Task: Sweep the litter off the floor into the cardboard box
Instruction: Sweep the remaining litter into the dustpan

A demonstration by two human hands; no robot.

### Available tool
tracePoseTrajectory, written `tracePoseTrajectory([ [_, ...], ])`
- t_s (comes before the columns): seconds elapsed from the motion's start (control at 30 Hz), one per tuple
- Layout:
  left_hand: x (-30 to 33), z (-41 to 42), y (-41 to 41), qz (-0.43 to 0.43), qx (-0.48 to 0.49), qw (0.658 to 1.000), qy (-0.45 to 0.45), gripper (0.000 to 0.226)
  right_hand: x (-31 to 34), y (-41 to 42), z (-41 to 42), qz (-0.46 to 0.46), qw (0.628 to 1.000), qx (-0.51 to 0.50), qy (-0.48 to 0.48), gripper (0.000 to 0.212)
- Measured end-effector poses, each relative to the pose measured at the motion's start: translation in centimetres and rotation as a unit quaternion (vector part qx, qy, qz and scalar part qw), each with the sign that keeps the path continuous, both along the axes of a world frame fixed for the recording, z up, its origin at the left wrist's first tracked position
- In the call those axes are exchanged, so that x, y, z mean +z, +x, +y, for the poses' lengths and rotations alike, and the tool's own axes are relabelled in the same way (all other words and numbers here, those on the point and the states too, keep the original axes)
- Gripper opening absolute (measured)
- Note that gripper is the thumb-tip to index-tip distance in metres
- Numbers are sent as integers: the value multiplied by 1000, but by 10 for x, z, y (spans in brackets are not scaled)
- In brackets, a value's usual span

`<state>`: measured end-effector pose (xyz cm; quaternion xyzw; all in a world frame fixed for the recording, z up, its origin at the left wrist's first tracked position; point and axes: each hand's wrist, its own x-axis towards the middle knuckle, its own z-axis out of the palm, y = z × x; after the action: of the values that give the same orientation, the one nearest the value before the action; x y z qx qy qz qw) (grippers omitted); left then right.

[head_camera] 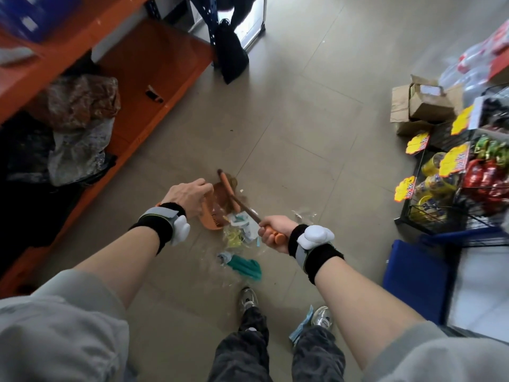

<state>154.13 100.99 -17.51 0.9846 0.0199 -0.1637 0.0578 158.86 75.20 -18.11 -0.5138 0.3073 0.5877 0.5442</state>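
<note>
Crinkled plastic litter (pixel 242 232) beside orange dustpan (pixel 213 213)

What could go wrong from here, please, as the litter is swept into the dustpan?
The clear plastic wrappers are light, so a quick stroke of the broom in the right hand may flick them past the orange dustpan that the left hand holds. The green wrapper lies nearer the feet and may be missed. The blue scrap by the right shoe could be trodden on.

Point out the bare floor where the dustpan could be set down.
Bare tiles lie ahead between the orange shelving and the cardboard box. Crowded: litter around the dustpan and broom, and the wire rack on the right.
</note>
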Motion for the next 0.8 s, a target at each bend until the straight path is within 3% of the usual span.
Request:
tracePoseTrajectory([
  [0.13, -3, 1, -12, -12, -7, 1000, -7, 30, 19, 4, -22, -20, 1000, -4, 5, 25],
  [0.27, -3, 8, -11, -13, -37, 999, 1, 24, 35, 3, -44, -114, 989, 69, -63, 26],
  [0.4, 3, 5, 7, -12, -73, 997, -5, 20, 36, 3, -69, -176, 975, 80, -110, 13],
  [0.57, 6, -18, 28, 13, -137, 990, 1, 18, 28, -8, -117, -192, 966, 44, -167, 16],
  [0.8, -7, -39, 40, 22, -123, 992, -16, 21, -6, -28, -168, -155, 956, -31, -247, 26],
])
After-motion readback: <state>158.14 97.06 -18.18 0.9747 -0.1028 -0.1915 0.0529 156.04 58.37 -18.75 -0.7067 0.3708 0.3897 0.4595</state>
